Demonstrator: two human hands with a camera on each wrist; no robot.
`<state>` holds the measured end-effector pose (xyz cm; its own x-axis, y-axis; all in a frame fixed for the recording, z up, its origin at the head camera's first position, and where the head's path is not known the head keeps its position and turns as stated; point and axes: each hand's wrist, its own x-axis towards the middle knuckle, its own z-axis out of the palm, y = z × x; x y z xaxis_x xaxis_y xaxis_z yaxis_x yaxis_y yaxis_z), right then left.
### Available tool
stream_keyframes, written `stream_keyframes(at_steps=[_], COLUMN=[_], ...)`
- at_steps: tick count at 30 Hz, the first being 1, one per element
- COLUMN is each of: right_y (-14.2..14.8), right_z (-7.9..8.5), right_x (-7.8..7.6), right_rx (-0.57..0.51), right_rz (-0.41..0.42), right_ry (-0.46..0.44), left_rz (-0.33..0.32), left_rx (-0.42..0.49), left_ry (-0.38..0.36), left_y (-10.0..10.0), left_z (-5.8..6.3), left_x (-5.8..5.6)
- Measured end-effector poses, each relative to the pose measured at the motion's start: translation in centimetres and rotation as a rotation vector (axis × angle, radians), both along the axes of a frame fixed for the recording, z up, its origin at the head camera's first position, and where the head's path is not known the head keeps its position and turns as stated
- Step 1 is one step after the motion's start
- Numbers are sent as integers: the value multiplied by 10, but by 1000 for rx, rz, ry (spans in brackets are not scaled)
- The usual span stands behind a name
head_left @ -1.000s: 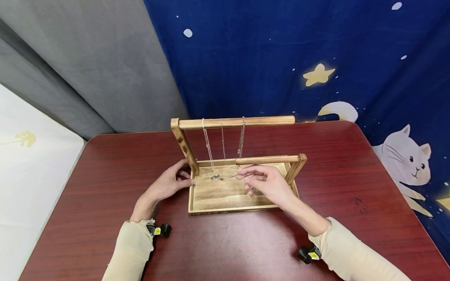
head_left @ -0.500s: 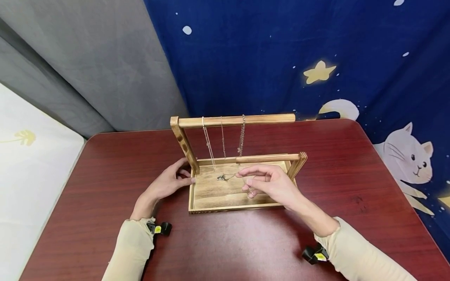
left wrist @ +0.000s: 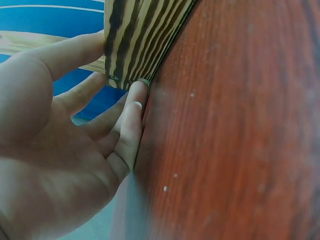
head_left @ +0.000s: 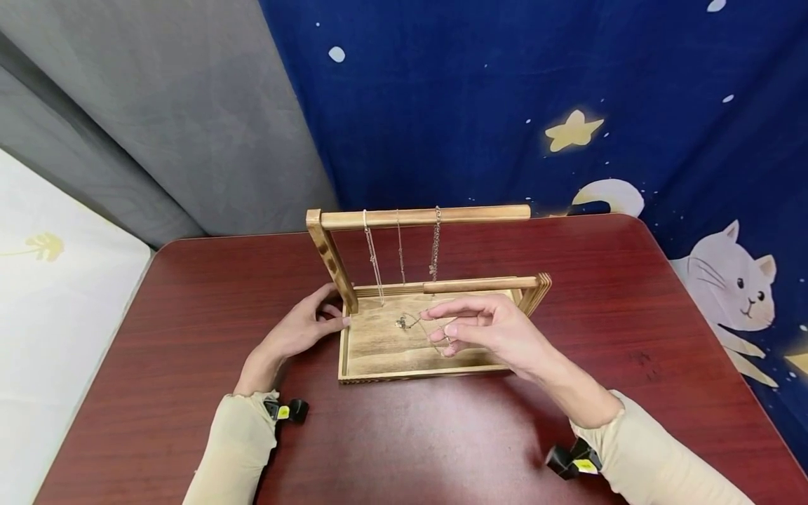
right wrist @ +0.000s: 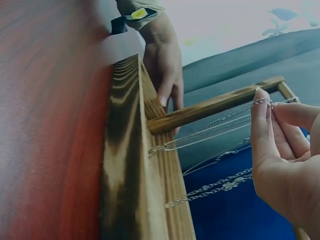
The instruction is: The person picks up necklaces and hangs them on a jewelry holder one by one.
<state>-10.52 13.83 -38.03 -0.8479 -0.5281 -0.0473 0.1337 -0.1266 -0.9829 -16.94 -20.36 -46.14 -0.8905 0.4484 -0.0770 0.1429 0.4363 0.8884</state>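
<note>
A wooden jewelry stand with a shallow tray base stands on the table. At its left end my left hand grips the tray wall; the left wrist view has this hand with fingertips at the striped wooden corner. Over the tray, my right hand pinches a thin chain necklace between thumb and fingers. Part of the necklace lies bunched on the tray floor. In the right wrist view, the chain shows at the fingertips of the right hand, with strands running down toward the tray.
From the stand's tall bar hang a pale necklace, a thin necklace and a thicker chain. A lower bar crosses the right back. The reddish-brown table spreads around; curtains hang behind.
My right hand has shifted slightly right, drawing the bunched part of the necklace rightward across the tray; the chain now hangs in a wider loop. The left hand keeps its place.
</note>
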Motion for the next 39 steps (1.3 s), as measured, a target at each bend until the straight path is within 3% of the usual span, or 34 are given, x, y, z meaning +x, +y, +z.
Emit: stream_keyframes(at_steps=[6,12,28,39], right_y=[5,9,20,33], right_z=[13,20,44,58], right_x=[0,0,4,4], right_rx=[-9,-17,48,-33], right_rz=[17,35,2,-36], right_ry=[6,83,120,239], left_rz=[11,47,47,41], left_rx=[-15,-54,-24,-25], left_ry=[7,42,48,54], left_y=[-1,-1,0,2], left_z=[1,-2,-1,1], left_x=[2,2,1,1])
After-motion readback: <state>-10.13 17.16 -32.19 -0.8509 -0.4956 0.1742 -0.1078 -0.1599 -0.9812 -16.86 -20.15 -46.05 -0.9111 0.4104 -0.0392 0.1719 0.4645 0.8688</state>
